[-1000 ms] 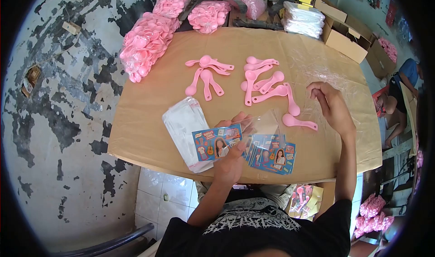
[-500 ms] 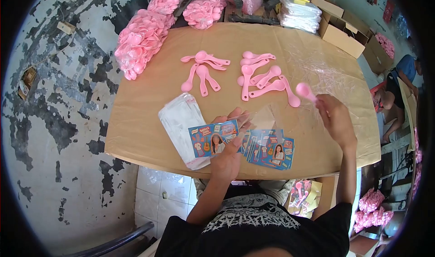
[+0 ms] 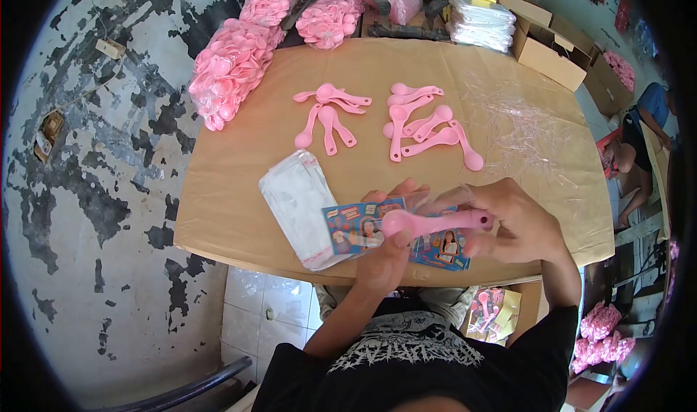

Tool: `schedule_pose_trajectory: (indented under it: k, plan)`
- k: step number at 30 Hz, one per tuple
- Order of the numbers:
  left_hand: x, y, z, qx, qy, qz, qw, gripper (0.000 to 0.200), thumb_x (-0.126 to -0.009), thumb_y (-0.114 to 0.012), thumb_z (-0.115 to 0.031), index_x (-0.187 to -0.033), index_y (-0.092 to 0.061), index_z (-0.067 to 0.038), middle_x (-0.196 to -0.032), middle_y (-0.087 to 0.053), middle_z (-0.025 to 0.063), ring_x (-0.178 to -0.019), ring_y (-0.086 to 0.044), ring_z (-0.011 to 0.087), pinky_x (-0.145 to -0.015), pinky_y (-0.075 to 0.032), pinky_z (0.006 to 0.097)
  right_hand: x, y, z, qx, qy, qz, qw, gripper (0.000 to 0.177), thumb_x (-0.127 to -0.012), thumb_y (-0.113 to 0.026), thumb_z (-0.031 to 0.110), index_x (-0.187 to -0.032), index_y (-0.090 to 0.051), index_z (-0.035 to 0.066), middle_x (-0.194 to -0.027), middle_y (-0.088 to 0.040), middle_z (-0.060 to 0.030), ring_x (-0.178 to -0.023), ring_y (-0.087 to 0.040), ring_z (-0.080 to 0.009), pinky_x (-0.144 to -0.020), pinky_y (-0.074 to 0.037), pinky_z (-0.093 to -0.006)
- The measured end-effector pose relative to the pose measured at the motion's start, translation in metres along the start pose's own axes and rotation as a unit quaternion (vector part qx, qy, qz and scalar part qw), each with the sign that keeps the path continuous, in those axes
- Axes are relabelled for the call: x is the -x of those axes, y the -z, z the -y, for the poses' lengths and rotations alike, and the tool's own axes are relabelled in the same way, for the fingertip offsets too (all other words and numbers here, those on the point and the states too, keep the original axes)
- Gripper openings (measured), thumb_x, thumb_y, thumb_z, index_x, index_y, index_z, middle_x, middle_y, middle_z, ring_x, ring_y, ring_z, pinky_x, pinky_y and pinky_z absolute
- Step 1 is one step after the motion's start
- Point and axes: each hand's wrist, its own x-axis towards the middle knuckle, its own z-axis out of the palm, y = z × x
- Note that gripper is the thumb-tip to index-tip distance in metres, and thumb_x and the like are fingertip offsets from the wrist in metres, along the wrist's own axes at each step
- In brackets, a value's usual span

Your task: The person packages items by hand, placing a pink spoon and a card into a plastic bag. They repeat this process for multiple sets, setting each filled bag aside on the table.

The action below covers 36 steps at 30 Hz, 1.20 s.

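Observation:
My left hand (image 3: 383, 263) grips a blue printed card (image 3: 347, 230), its thumb on top and fingers behind; a clear plastic bag seems to be around the card. In my right hand (image 3: 524, 222) is a pink plastic measuring spoon (image 3: 443, 223), pinched near the holed end of its handle. The spoon's bowl lies over the card, close to my left thumb. Beneath the spoon and right hand, a pile of blue cards (image 3: 444, 251) is partly hidden. A stack of clear plastic bags (image 3: 290, 194) lies left of my left hand.
Loose pink spoons lie in a left group (image 3: 328, 125) and a right group (image 3: 428, 136) on the brown-covered table (image 3: 239, 187). Bulging bags of pink spoons (image 3: 236, 67) stand at the back left. An open carton (image 3: 555, 56) stands back right; another person (image 3: 646, 132) sits beyond.
My right hand has brought the spoon left and down, from beside the right spoon group to over the card. My left hand has shifted slightly right with the card.

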Motion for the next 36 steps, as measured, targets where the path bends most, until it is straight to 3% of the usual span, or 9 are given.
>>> schedule_pose_trajectory:
  k: [6, 8, 11, 14, 19, 22, 24, 27, 36]
  plan:
    - [-0.012, -0.002, 0.001, -0.038, -0.009, 0.014, 0.999, 0.097, -0.080, -0.078, -0.032, -0.150, -0.016, -0.007, -0.151, -0.023, 0.0198, -0.137, -0.033, 0.0354, -0.113, -0.029, 0.0432, -0.007, 0.019, 0.014, -0.070, 0.146, -0.298, 0.941, 0.010, -0.085, -0.067, 0.006, -0.093, -0.063, 0.001, -0.065, -0.061, -0.0090, -0.051, -0.058, -0.0107, -0.045, -0.042, -0.0234]
    - [-0.013, -0.014, -0.009, -0.345, -0.119, 0.055, 0.929, 0.091, -0.081, -0.076, -0.032, -0.148, -0.021, -0.002, -0.146, -0.033, 0.0197, -0.133, -0.039, 0.0326, -0.109, -0.033, 0.0395, -0.011, 0.018, 0.025, -0.068, 0.074, -0.225, 0.969, 0.011, -0.085, -0.068, 0.007, -0.091, -0.063, 0.000, -0.067, -0.062, -0.0078, -0.050, -0.056, -0.0113, -0.045, -0.042, -0.0237]
    - [-0.005, -0.032, -0.017, -0.535, -0.015, 0.116, 0.837, 0.073, -0.088, -0.070, -0.028, -0.142, -0.031, 0.002, -0.135, -0.047, 0.0185, -0.124, -0.050, 0.0262, -0.102, -0.039, 0.0343, -0.021, 0.008, 0.021, 0.073, -0.016, -0.016, 0.997, 0.015, -0.085, -0.069, 0.010, -0.090, -0.062, -0.002, -0.075, -0.066, -0.0060, -0.055, -0.059, -0.0126, -0.048, -0.044, -0.0229]
    - [-0.001, -0.032, -0.012, -0.381, 0.127, 0.067, 0.913, 0.050, -0.097, -0.058, -0.021, -0.136, -0.040, 0.003, -0.123, -0.057, 0.0156, -0.116, -0.056, 0.0197, -0.096, -0.043, 0.0304, -0.037, -0.008, -0.014, 0.083, 0.066, -0.142, 0.984, 0.021, -0.086, -0.069, 0.013, -0.099, -0.061, -0.001, -0.085, -0.069, -0.0061, -0.068, -0.063, -0.0133, -0.058, -0.050, -0.0235]
    - [-0.001, -0.027, -0.032, -0.252, 0.233, 0.110, 0.933, 0.034, -0.104, -0.041, -0.016, -0.133, -0.044, 0.002, -0.122, -0.057, 0.0106, -0.118, -0.054, 0.0146, -0.095, -0.044, 0.0272, -0.038, -0.009, -0.028, -0.090, -0.053, -0.029, 0.994, 0.032, -0.088, -0.066, 0.008, -0.117, -0.054, 0.002, -0.087, -0.069, -0.0079, -0.072, -0.064, -0.0147, -0.064, -0.050, -0.0269]
    - [0.003, -0.018, -0.028, -0.313, 0.124, -0.016, 0.942, 0.035, -0.105, -0.039, -0.018, -0.132, -0.044, 0.003, -0.120, -0.057, 0.0112, -0.113, -0.058, 0.0170, -0.091, -0.049, 0.0287, -0.036, -0.010, -0.031, -0.093, -0.082, -0.006, 0.992, 0.029, -0.087, -0.066, 0.005, -0.114, -0.057, 0.002, -0.087, -0.068, -0.0073, -0.073, -0.064, -0.0153, -0.064, -0.050, -0.0269]
    - [-0.003, -0.021, -0.029, -0.352, 0.099, -0.065, 0.928, 0.038, -0.104, -0.040, -0.023, -0.132, -0.044, 0.003, -0.120, -0.057, 0.0143, -0.101, -0.064, 0.0195, -0.084, -0.054, 0.0306, -0.038, -0.008, -0.029, -0.068, -0.088, 0.001, 0.994, 0.026, -0.084, -0.068, 0.003, -0.109, -0.060, 0.003, -0.087, -0.067, -0.0057, -0.078, -0.064, -0.0162, -0.064, -0.051, -0.0275]
    - [-0.014, -0.027, -0.029, -0.399, 0.076, -0.085, 0.910, 0.036, -0.104, -0.037, -0.020, -0.131, -0.045, 0.003, -0.114, -0.059, 0.0150, -0.091, -0.068, 0.0212, -0.075, -0.058, 0.0301, -0.046, -0.017, -0.041, 0.277, 0.202, -0.228, 0.911, 0.023, -0.076, -0.070, 0.004, -0.099, -0.066, 0.006, -0.087, -0.065, -0.0031, -0.087, -0.062, -0.0181, -0.067, -0.051, -0.0293]
    - [-0.017, -0.030, -0.034, -0.602, 0.098, -0.009, 0.792, 0.026, -0.099, -0.043, -0.007, -0.123, -0.049, 0.004, -0.077, -0.065, 0.0152, -0.077, -0.070, 0.0213, -0.067, -0.054, 0.0305, -0.042, -0.028, -0.044, 0.277, 0.203, -0.121, 0.931, 0.022, -0.068, -0.076, 0.014, -0.088, -0.069, 0.007, -0.084, -0.064, -0.0035, -0.083, -0.060, -0.0224, -0.072, -0.052, -0.0342]
